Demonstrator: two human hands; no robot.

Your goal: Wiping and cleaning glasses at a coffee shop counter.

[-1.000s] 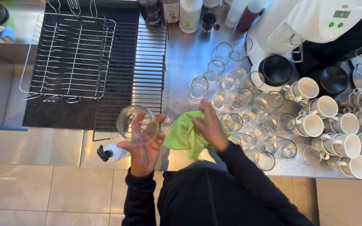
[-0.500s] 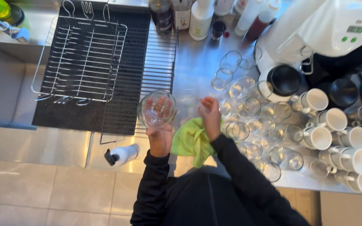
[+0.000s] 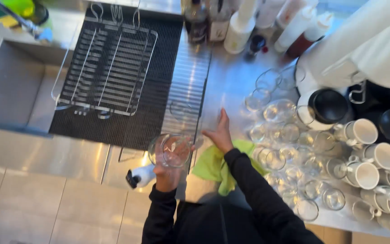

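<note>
Left hand [image 3: 168,174] grips glass [image 3: 171,150], as before | right hand [image 3: 220,133] now spread, off green cloth [image 3: 217,165], reaching past glass over desk [image 3: 231,86] | wiping paused

The glass [image 3: 171,150] is clear and glossy, the cloth [image 3: 213,166] a soft, matt green fabric. The counter [image 3: 231,86] is brushed, shiny metal, partly ribbed; the mat [image 3: 159,90] is matt black mesh under a wire rack [image 3: 104,68], and the cups [image 3: 362,133] are glossy white ceramic.
</note>
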